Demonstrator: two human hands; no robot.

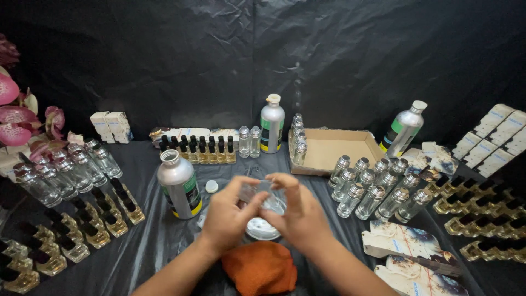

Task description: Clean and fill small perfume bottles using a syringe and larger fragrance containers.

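**Hands grip a small glass bottle over a clear dish**

Both hands meet at the middle of the black-covered table (pixel 164 241). Left hand (pixel 229 216) and right hand (pixel 297 212) close their fingers from either side on a small clear bottle (pixel 262 193), held between the fingertips; whether it has a cap on I cannot tell. Just below the bottle sits a clear dish (pixel 262 227), partly hidden by the hands. An orange cloth (pixel 260 268) lies nearer the body, between the forearms.

Left of the hands stands an open silver can (pixel 179 185) with a green and yellow label, and a small white cap (pixel 211 186) lies just beside it. Further left, rows of amber-filled bottles with black tops (pixel 112 211) and clear bottles with silver caps (pixel 71 170). Right of the hands, another cluster of empty silver-capped bottles (pixel 378 189) and folded printed cartons (pixel 408 244). Behind, a capped silver can (pixel 272 130), a shallow cardboard tray (pixel 334 149), a leaning silver can (pixel 404 130), and pink flowers (pixel 22 118) at the far left.
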